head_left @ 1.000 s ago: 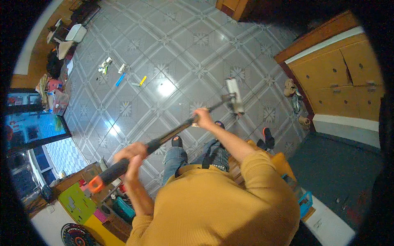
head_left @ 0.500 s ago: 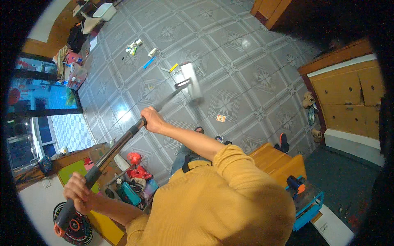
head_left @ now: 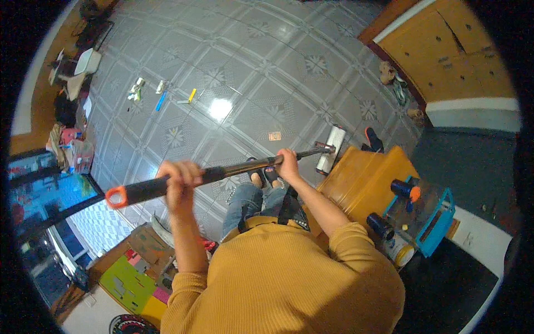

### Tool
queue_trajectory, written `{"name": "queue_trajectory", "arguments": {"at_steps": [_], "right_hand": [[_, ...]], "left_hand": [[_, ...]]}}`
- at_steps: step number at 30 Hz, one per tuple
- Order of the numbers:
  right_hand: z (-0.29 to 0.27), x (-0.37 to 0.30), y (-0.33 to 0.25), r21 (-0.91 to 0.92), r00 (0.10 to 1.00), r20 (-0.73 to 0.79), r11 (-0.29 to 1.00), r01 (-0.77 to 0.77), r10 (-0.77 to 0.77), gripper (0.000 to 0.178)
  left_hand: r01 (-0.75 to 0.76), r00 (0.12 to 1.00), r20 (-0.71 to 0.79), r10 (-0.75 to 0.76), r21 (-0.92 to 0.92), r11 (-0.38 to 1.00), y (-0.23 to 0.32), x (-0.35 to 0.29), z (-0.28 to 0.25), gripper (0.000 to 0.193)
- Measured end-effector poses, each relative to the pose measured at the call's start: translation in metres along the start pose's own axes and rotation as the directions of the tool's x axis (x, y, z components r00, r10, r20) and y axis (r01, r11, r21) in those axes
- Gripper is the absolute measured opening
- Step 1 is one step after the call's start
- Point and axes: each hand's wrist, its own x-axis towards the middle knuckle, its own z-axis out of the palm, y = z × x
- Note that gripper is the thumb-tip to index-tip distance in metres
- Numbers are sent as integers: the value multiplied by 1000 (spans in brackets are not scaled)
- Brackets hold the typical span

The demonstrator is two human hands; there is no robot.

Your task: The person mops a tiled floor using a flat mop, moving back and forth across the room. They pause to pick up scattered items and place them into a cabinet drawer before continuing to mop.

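Both my hands are wrapped round the dark pole of a long-handled mop (head_left: 239, 170), which slants across in front of me. My left hand (head_left: 181, 179) grips the thick black upper end, close to its orange hanging loop. Further down the pole, my right hand (head_left: 287, 166) is closed round it beside the wooden furniture top. The white bar-shaped mop head (head_left: 332, 149) rests on the tiled floor to the right of my feet. A small orange-and-white card (head_left: 274, 136) lies on the floor just ahead of my feet.
A yellow stick (head_left: 192, 95), a blue stick (head_left: 161, 102) and small white-green scraps (head_left: 136, 89) lie ahead on the left. On the right stand a wooden furniture top (head_left: 361, 181) and a blue rack (head_left: 436, 222); a dark shoe (head_left: 374, 140) sits by them.
The mop head has swept from the floor ahead toward the right, near the wooden furniture. My left hand has risen and come forward, and my right hand has moved right; both keep their grip.
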Motion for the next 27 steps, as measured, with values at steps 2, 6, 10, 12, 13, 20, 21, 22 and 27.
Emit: {"name": "queue_trajectory", "arguments": {"at_steps": [2,6,10,12,13,20,21,22,27], "right_hand": [[-10,-7,38,-26,998,-49,999,44,-45,32],[-2,-16,68,-10,996,-54,998,68,-69,34],[22,-17,47,-18,999,-39,1000,-21,20,25],[50,-15,17,-73,997,-17,995,-75,74,25],[70,-11,-5,-53,999,-26,998,32,-33,25],[295,-9,-220,209,967,20,947,245,-255,25],[324,-10,-250,244,954,40,929,278,-296,24],[353,-8,-280,313,928,148,906,284,-342,23],[440,19,-380,396,805,269,823,408,-528,24]], "left_hand": [[135,987,88,-133,-14,991,-31,4,19,32],[103,987,132,-90,-89,991,-39,-2,23,28],[102,973,208,-101,9,995,-16,-16,-3,26],[110,969,211,-125,83,991,7,-20,-37,26],[107,980,162,-119,83,991,25,-21,-61,26],[-152,983,-49,176,314,937,211,-74,-221,26],[-210,972,-23,235,370,905,236,-85,-235,26],[-239,961,-24,275,428,871,257,-97,-246,26],[-276,921,-40,388,635,722,278,-135,-300,20]]}}
